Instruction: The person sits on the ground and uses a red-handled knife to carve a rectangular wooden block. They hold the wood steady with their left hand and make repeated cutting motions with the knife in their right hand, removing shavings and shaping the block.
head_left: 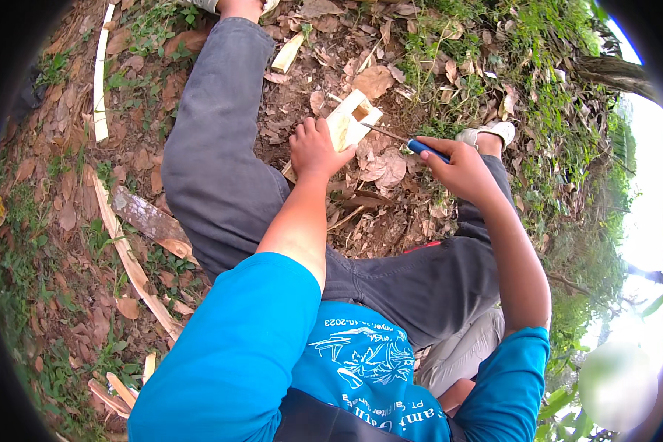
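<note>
My left hand [318,151] is closed around a pale block of wood [343,121] between my legs, the thumb laid along its near side. A squarish hole [362,111] opens in the block's far end. From the right, my right hand [455,168] grips a blue-handled tool [426,149] with a long, thin metal shaft. The shaft points left, its tip at the block's right edge, close to the hole. Whether the tip touches the wood, I cannot tell. My left fingers hide part of the block.
Dry leaves and low green plants cover the ground. Long pale wood strips [101,81] and a bark-covered piece of wood [149,219] lie left of my left leg. A small wood offcut [289,53] rests beyond the block. At the upper right is a thick branch [615,76].
</note>
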A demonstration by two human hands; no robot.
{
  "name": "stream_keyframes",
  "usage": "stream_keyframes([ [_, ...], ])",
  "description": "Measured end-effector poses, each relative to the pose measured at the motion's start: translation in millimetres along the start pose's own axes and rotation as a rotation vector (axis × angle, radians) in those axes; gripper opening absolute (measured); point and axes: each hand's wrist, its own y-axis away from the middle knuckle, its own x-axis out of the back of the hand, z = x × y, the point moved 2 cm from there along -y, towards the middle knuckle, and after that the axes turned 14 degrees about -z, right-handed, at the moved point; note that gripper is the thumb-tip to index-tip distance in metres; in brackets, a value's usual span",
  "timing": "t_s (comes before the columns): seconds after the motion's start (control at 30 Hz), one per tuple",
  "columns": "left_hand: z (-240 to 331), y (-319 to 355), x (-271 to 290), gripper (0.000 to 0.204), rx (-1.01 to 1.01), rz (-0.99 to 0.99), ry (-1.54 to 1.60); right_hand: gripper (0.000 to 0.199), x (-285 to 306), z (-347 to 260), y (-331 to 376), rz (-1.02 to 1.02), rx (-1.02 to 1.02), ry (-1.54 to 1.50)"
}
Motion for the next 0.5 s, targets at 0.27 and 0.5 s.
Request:
stream_keyframes([
  [0.27, -7, -4, -1, 0.075, -0.025, 0.037, 0.038, 0.039, 34, -36, -87, -0.207, -0.041, 0.192],
  [0.5, -9, -6, 1, 0.074, -0.019, 0.004, 0.062, 0.037, 56, -65, -111, -0.324, -0.11, 0.27],
])
